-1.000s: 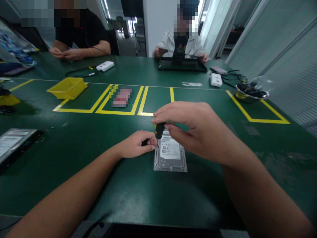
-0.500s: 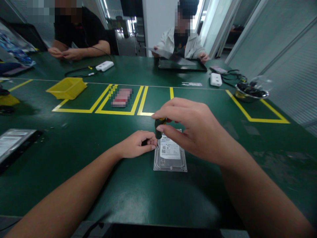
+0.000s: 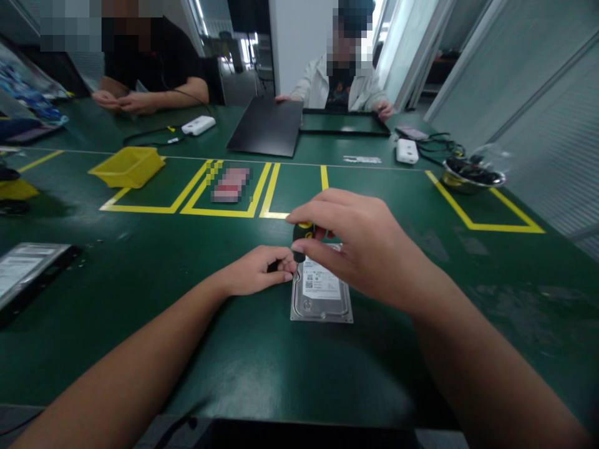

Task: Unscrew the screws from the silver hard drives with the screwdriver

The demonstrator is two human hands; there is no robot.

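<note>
A hard drive (image 3: 322, 293) with a silver cover and a white label lies flat on the green table. My right hand (image 3: 360, 243) is above its far part, with thumb and fingers round the dark and yellow handle of a screwdriver (image 3: 303, 232). The handle stands almost upright over the drive's left edge; its tip is hidden. Curled fingers of my left hand (image 3: 264, 269) press against the left edge of the drive, just beside the screwdriver. My right hand covers the drive's upper right corner.
A second hard drive (image 3: 30, 268) lies at the left. Farther back are a yellow bin (image 3: 127, 167), a pixelated pink item (image 3: 231, 184) and a metal bowl (image 3: 472, 178) of dark parts. Across the table, two people sit; one has a dark panel (image 3: 269, 128) and a black frame (image 3: 344, 131).
My right hand and the screwdriver handle have turned slightly, while my left hand and the drive stay put. Across the table, a person has laid the dark panel down to the left.
</note>
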